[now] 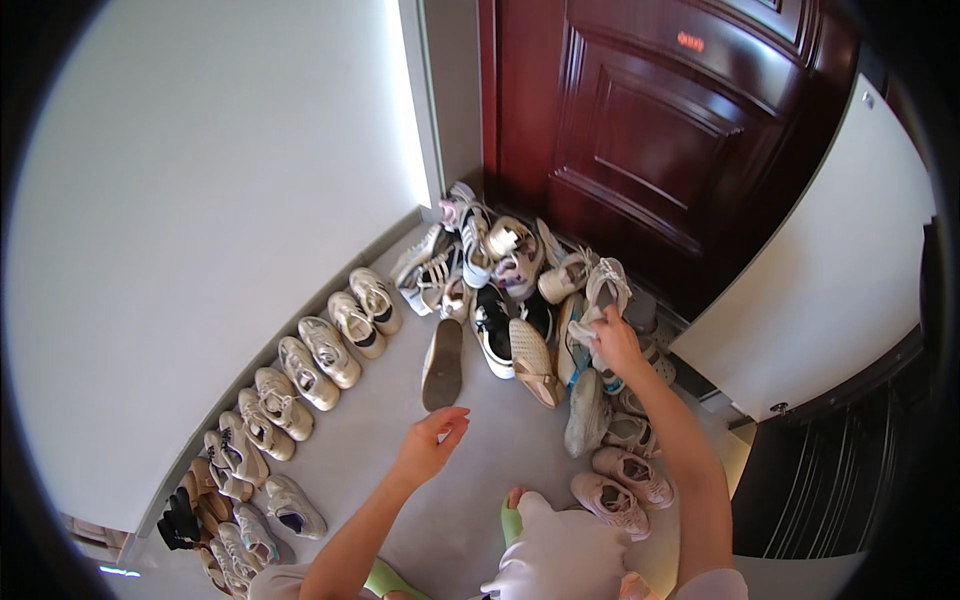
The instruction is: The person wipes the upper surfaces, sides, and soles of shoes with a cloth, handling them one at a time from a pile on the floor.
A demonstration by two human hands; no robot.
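My right hand [619, 345] grips a white sneaker [609, 281] near its opening, at the right side of a shoe pile. Part of that shoe is hidden by my fingers, and a pale flap sticks out to their left. My left hand [431, 446] hovers over the grey floor with nothing in it, thumb and fingers apart. Just beyond it a shoe [444, 366] lies with its brown sole showing. A beige woven slip-on [534, 360] and a black sneaker [491, 322] lie between the two hands. Below my right hand rests a grey shoe [587, 412].
Pairs of pale sneakers [300, 371] line the left wall [210, 187]. Pink sneakers [611, 502] stand near my foot [512, 514]. A dark red panelled door [645, 135] rises behind the pile. An open white cabinet door [817, 247] is at right, beside a black rack [817, 480].
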